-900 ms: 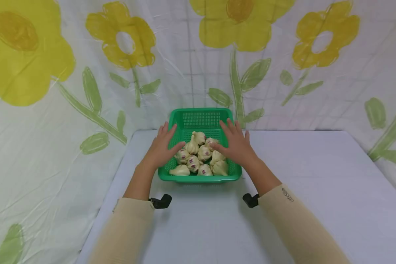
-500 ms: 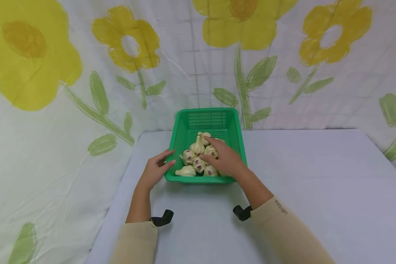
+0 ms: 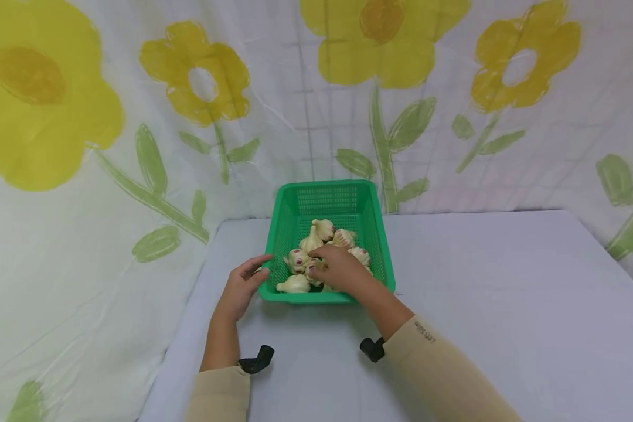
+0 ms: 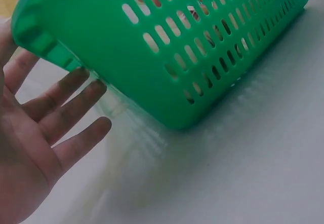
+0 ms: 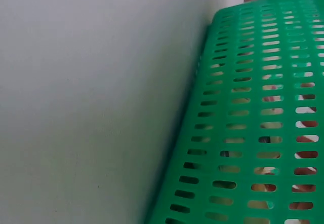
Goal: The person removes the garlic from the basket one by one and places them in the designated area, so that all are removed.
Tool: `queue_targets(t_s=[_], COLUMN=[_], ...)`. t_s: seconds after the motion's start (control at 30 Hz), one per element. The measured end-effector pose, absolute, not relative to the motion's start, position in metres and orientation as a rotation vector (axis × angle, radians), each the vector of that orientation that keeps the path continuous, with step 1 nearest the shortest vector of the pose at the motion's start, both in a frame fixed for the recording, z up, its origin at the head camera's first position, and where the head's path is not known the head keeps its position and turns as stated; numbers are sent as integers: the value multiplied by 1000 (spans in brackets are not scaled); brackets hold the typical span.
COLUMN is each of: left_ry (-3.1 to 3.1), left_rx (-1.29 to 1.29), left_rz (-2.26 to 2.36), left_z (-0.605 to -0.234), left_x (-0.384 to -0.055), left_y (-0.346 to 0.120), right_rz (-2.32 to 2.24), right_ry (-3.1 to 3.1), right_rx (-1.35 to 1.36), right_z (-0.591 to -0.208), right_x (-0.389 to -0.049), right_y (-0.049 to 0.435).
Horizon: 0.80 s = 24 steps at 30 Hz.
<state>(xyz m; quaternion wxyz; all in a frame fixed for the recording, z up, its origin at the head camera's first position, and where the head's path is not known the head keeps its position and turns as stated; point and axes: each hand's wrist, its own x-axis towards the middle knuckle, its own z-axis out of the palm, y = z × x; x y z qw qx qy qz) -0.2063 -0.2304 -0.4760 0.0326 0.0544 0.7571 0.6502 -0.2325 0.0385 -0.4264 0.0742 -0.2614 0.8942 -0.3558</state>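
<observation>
A green plastic basket (image 3: pixel 306 298) with slotted walls holds several pale garlic bulbs (image 3: pixel 294 284), some with purple marks. My right hand (image 3: pixel 344 271) reaches in over the front rim, its thumb and fingers curled around a garlic bulb (image 3: pixel 313 269) near the front. The palm hides part of the pile. At the basket's left side, my left hand (image 3: pixel 240 290) has its fingertips right at the rim. The left wrist view shows its fingers (image 4: pixel 76 107) loosely extended beside the basket's outer wall. In the right wrist view the slotted wall (image 5: pixel 248 127) covers the right hand's work.
The basket stands on a white-covered table (image 3: pixel 485 305), near its back edge. Behind hangs a white curtain (image 3: pixel 274 70) printed with yellow flowers. Black wrist mounts (image 3: pixel 257 359) stick out from both cuffs above the table.
Both hands started spread over the basket's sides. The left has drawn back to the left rim; the right has moved left and down among the bulbs, its fingers closing in.
</observation>
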Motion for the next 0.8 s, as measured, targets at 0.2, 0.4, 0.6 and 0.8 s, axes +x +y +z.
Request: queue_targets(t_s=[0.2,0.4,0.6,0.8], left_ry=[2254,2268,2325,2393], left_rx=[130,98,112,138], left_rz=[2065,2093,2064,2031], left_z=[-478,-482,-482,-466], left_x=[-206,-205,-205,-203], left_y=[-236,-235,-231,-226], right_rz=[-977,-905,-848,-834], right_ry=[2672,2626,2574,2604], right_rx=[-805,-820,-803,-808], right_z=[-429,-434,-436,-437], right_x=[-233,-233,-235,-241], right_y=[32,31,32,30])
